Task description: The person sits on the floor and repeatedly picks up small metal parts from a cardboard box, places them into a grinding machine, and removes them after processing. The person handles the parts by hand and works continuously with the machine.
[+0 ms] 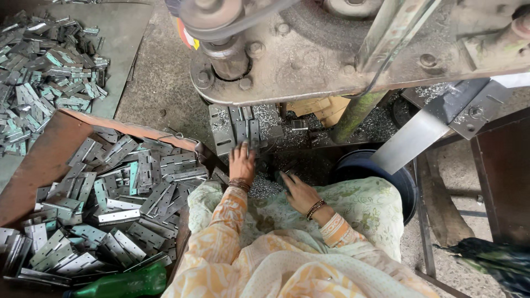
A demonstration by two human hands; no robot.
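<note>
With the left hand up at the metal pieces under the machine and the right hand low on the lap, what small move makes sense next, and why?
Probably slide the hinge piece under the left hand further onto the machine bed. The fingers already rest on its near edge, and similar plates lie there side by side. The right hand sits low among the metal chips, apparently holding nothing, though that is hard to tell.

Grey metal hinges [238, 128] flat, side by side, under press; unfolded.
</note>
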